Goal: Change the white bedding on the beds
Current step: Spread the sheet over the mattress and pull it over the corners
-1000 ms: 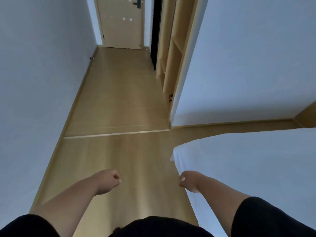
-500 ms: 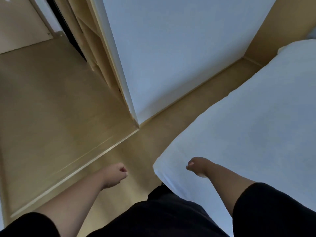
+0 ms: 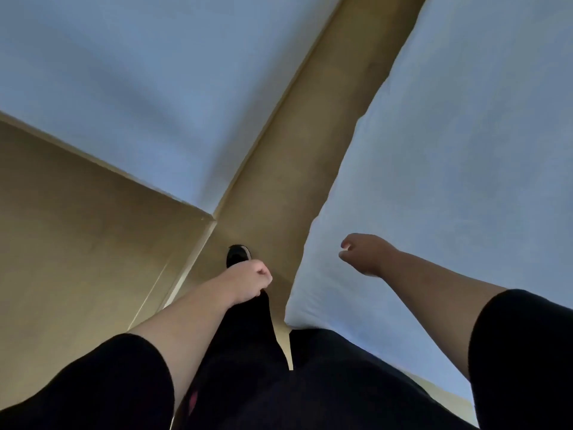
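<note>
A bed covered in white bedding (image 3: 459, 169) fills the right side of the head view, its near corner close to my legs. My right hand (image 3: 362, 254) hangs above the bed's left edge with fingers loosely curled and holds nothing. My left hand (image 3: 252, 280) is curled into a loose fist over the wooden floor, in front of my dark trousers, and holds nothing. Neither hand touches the bedding.
A white wall (image 3: 148, 88) with a protruding corner stands at the upper left. A narrow strip of wooden floor (image 3: 297, 144) runs between that wall and the bed. My black shoe (image 3: 238, 254) is stepping into this strip. More wooden floor (image 3: 77, 228) lies to the left.
The view has turned right, away from the hallway and door, toward the gap between wall and bed. The bed now fills more of the right side. Both hands stay loosely curled with nothing in them.
</note>
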`<move>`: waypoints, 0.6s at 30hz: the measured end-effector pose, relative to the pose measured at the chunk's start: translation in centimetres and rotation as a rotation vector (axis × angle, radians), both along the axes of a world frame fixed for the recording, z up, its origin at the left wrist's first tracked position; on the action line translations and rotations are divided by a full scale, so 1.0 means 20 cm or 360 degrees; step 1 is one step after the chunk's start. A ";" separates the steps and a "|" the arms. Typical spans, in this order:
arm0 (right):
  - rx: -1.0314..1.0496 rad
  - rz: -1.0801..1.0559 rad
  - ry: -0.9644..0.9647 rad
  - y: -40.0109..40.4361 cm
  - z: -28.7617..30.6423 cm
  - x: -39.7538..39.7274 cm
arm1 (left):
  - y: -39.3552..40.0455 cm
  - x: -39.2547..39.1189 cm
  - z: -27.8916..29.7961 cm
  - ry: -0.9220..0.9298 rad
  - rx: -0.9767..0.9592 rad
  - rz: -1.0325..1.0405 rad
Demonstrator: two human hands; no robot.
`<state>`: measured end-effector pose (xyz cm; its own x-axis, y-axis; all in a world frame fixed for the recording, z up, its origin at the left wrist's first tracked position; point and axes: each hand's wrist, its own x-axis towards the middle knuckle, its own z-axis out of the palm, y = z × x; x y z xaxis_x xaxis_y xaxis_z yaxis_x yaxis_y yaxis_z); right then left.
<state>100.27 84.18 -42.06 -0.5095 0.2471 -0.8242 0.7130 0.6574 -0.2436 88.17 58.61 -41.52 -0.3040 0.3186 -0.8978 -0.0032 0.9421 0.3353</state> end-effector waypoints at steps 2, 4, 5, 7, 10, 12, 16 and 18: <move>0.0144 -0.0178 -0.0003 0.07 -0.11 0.01 | 0.10 -0.12 -0.19 -0.0099 -0.0039 -0.0132; 0.0343 -0.0319 0.0004 0.13 -0.22 0.00 | 0.21 -0.23 -0.41 -0.0161 -0.0017 -0.0243; 0.0456 -0.0359 0.0011 0.15 -0.29 -0.02 | 0.27 -0.27 -0.53 -0.0174 0.0016 -0.0264; 0.0633 -0.0432 -0.0004 0.16 -0.45 -0.11 | 0.37 -0.34 -0.75 -0.0164 0.0112 -0.0239; 0.0729 -0.0401 -0.0169 0.15 -0.77 -0.19 | 0.49 -0.33 -1.06 -0.0278 0.0144 -0.0037; 0.0810 -0.0353 -0.0259 0.14 -0.98 -0.22 | 0.54 -0.31 -1.26 -0.0370 0.0143 0.0086; 0.0937 -0.0361 -0.0158 0.12 -1.20 -0.19 | 0.63 -0.26 -1.64 -0.0542 0.0136 0.0326; 0.0948 -0.0363 -0.0083 0.12 -1.24 -0.17 | 0.69 -0.23 -1.79 -0.0634 0.0135 0.0511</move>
<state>96.94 86.59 -66.79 -0.3530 0.7682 -0.5341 0.8521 0.4997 0.1555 83.66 72.37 -77.30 -0.0384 0.3418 -0.9390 -0.4305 0.8424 0.3242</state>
